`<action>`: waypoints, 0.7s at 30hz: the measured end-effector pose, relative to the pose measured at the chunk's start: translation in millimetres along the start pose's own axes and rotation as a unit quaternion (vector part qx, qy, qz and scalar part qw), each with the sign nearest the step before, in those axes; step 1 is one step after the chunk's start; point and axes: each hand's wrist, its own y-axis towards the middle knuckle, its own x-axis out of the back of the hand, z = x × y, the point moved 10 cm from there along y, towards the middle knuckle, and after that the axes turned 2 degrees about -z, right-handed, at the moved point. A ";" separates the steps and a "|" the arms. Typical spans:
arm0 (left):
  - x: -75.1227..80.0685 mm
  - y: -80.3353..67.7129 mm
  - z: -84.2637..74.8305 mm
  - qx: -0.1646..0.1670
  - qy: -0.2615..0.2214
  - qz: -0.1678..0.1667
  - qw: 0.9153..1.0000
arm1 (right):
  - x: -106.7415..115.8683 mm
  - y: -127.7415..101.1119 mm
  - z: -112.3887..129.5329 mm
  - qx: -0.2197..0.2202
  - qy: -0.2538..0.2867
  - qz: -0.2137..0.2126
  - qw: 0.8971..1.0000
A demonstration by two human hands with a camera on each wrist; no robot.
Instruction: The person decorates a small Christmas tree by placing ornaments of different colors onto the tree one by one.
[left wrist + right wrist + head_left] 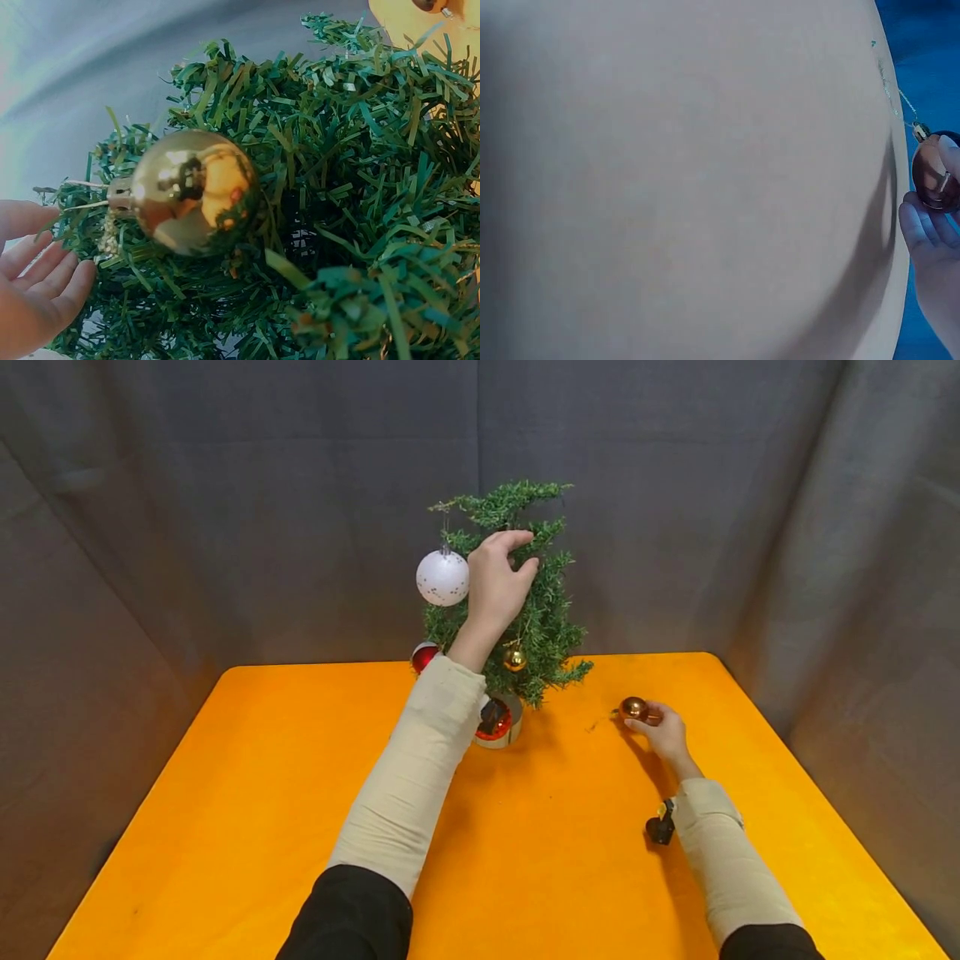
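Note:
A small green artificial Christmas tree [555,610] stands on the orange table. My left hand [498,572] is raised in front of its upper branches, thumb and fingers apart with a gap between them. Whether the fingertips touch the greenery, I cannot tell. A shiny gold bauble [196,191] hangs by its loop near that hand in the left wrist view. Beside the hand hangs a white speckled bauble [442,578]. On the right, my right hand [666,731] grips a copper bauble [633,708] by its side, its thin string [889,90] trailing loose.
A red and white bauble [424,656] hangs low on the tree's left. Another red bauble [502,728] shows by the tree's base [516,710], partly behind a black wrist device. Grey curtains [337,527] surround the table [285,777] at the back and sides.

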 end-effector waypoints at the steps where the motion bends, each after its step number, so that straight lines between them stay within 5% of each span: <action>1: 0.0 0.1 0.0 0.000 0.000 0.001 1.000 | 0.8 0.7 0.8 0.000 0.004 -0.002 1.000; 21: -2.7 0.8 0.4 -0.004 0.006 0.008 1.000 | 23.1 7.3 47.6 0.047 0.102 -0.067 0.991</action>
